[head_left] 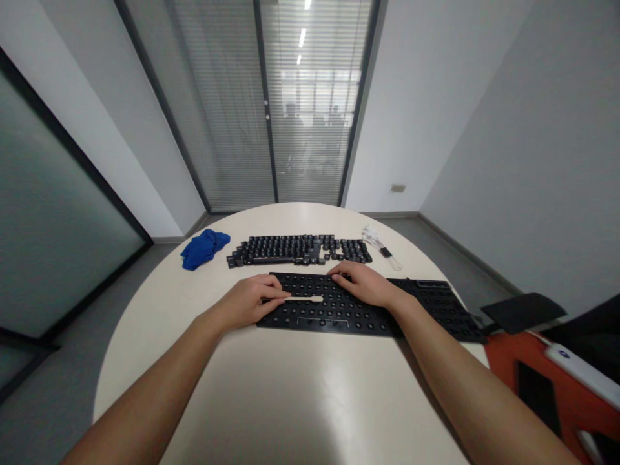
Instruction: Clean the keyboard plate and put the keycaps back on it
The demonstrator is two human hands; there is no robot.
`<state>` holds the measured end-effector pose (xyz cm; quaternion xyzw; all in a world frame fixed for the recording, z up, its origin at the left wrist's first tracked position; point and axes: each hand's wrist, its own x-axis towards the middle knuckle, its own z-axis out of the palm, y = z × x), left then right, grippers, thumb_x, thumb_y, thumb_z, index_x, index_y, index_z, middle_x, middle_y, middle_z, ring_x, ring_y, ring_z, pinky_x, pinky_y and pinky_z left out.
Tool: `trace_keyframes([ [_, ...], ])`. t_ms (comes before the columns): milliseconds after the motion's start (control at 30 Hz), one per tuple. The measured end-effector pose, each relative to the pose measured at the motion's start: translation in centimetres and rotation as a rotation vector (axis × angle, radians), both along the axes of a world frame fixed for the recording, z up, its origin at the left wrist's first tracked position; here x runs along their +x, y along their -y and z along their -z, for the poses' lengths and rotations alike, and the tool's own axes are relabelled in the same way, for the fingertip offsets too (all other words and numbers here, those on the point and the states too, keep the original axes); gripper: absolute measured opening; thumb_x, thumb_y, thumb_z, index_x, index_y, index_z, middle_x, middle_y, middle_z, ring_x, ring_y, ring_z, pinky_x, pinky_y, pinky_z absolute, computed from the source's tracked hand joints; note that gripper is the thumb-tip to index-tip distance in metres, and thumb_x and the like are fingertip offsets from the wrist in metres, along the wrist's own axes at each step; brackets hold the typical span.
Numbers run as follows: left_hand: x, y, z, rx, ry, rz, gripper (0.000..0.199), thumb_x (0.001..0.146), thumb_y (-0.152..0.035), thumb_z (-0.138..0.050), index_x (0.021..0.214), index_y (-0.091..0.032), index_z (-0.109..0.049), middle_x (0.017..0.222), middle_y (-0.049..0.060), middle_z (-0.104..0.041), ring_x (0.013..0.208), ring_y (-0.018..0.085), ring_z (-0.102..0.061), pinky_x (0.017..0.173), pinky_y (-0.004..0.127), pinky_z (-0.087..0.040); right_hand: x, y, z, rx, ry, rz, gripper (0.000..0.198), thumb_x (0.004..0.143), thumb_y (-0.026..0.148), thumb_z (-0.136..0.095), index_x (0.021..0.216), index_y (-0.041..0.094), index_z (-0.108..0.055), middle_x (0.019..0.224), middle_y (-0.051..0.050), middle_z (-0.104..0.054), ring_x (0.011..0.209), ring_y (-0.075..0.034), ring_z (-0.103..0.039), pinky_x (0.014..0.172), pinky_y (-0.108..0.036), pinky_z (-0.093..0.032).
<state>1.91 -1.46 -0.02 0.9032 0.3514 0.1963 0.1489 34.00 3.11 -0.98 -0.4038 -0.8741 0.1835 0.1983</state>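
A black keyboard base with its keycaps off lies across the table in front of me, its rows of bare switch stems facing up. Over its left end, my left hand pinches a white cotton swab. The swab points right, nearly level, with its tip over the switch rows; whether it touches them I cannot tell. My right hand lies on the middle of the keyboard base, fingers at its far edge and thumb apart. Behind the base, loose black keycaps are laid out in keyboard order, with a gap on the right.
A crumpled blue cloth lies at the far left of the round table. At the far right are white swabs and a small wire tool with a black handle. An orange chair holding a white power strip stands beside the table.
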Motion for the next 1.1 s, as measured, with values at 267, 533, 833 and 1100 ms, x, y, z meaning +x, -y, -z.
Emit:
trace_keyframes([
  [267,-0.7,-0.1,-0.1,0.003,0.027,-0.03,0.023,0.094,-0.027,-0.059,0.107,-0.028,-0.078,0.095,0.004,-0.07,0.084,0.017,-0.063,0.074,0.029,-0.049,0.0,0.0,0.0,-0.004,-0.016,-0.005,0.025,0.099,0.028,-0.05,0.111,0.02,-0.071,0.109,-0.009,-0.073,0.099,-0.023,-0.066,0.091,-0.039,-0.051],
  [533,-1.2,-0.3,-0.1,-0.05,0.033,-0.05,0.023,0.09,-0.023,-0.061,0.104,-0.027,-0.079,0.092,0.003,-0.071,0.079,0.016,-0.064,0.069,0.027,-0.048,-0.1,0.1,-0.2,-0.006,-0.006,-0.001,0.026,0.1,0.029,-0.05,0.111,0.019,-0.071,0.11,-0.009,-0.073,0.1,-0.024,-0.066,0.091,-0.039,-0.051],
  [833,-2.2,-0.8,-0.4,-0.114,0.015,-0.1,0.021,0.085,-0.022,-0.064,0.097,-0.026,-0.081,0.088,0.003,-0.072,0.075,0.016,-0.063,0.065,0.025,-0.044,-0.1,0.2,-0.3,-0.006,-0.004,-0.001,0.025,0.099,0.027,-0.05,0.111,0.02,-0.071,0.111,-0.009,-0.073,0.102,-0.024,-0.066,0.092,-0.039,-0.051],
  [1100,-3.2,-1.2,-0.8,-0.193,0.047,-0.094,0.021,0.085,-0.024,-0.063,0.096,-0.024,-0.081,0.085,0.003,-0.072,0.074,0.016,-0.063,0.066,0.025,-0.046,-0.2,0.2,-0.5,-0.016,0.007,0.004,0.025,0.098,0.026,-0.051,0.111,0.019,-0.071,0.111,-0.009,-0.073,0.101,-0.024,-0.067,0.092,-0.04,-0.052],
])
